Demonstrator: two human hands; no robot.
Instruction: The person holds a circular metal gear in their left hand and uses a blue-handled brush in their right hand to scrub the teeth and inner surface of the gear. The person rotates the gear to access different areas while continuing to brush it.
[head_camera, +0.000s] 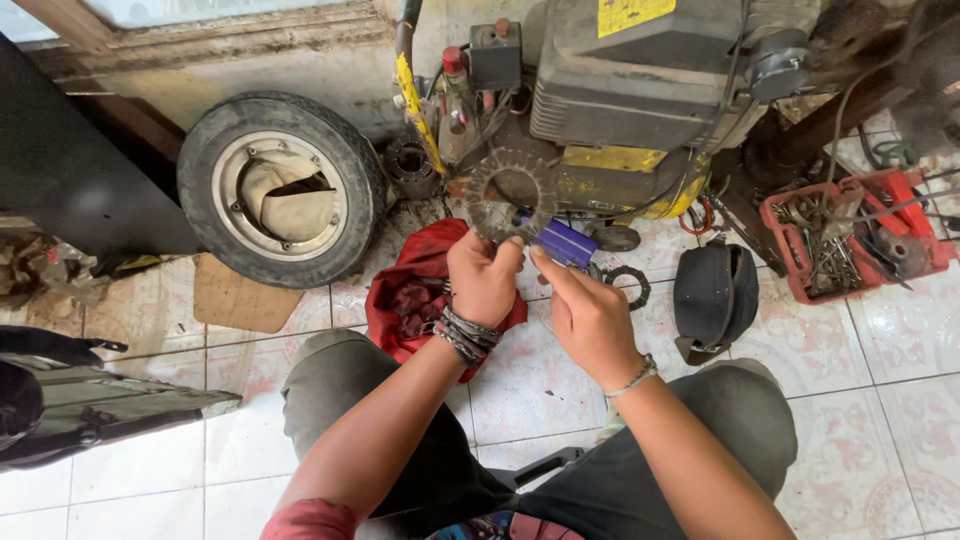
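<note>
Knees nearest, person sitting on tiled floor (880, 400). Left hand (485, 280) grip clamped on toothed ring plate (510, 195), held up mid-scene. Right hand (590, 320) grip pinched on purple tool (565, 243) against it. Red rag (410, 295) beneath, wheel (280, 190) far left.

A small wheel (281, 188) with a cloth stuffed in its middle leans at the upper left. A piece of cardboard (243, 297) lies on the tiled floor (870, 400) just below it. A red tray (850, 235) full of tools sits at the right. A black cap (714, 296) lies beside it. A yellow machine (640, 90) fills the top middle.
</note>
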